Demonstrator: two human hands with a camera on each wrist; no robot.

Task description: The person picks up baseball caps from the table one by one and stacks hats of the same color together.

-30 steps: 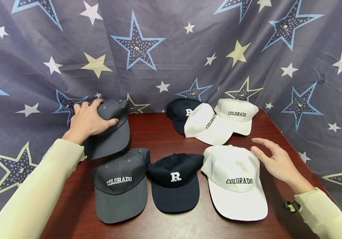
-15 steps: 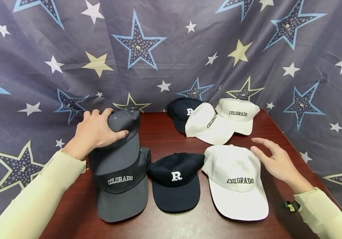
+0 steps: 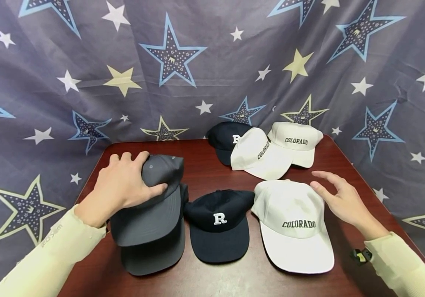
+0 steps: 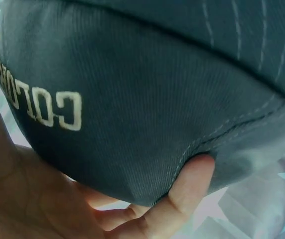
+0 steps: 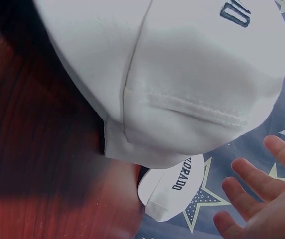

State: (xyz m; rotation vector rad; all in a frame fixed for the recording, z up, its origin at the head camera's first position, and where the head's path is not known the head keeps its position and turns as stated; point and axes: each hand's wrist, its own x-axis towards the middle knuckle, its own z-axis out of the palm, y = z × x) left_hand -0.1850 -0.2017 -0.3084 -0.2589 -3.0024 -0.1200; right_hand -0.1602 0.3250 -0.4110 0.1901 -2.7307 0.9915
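Your pale sleeves run off the bottom of the head view, and the dark object at your right cuff is too small to make out. The lower gray cap shows little more than its brim; the upper gray cap covers its crown. Your left hand grips that upper cap from its side, thumb across the crown, hiding its lettering, which the left wrist view cuts off partway. You can't tell whether the two caps touch. Beside them lie the front navy cap and front white cap; your right hand is spread loosely just beside the white one, holding nothing. Farther back, a tilted white cap partly covers the rear navy cap and overlaps the rear white cap. The reddish-brown table is glossy, ending at a gray star-patterned curtain.
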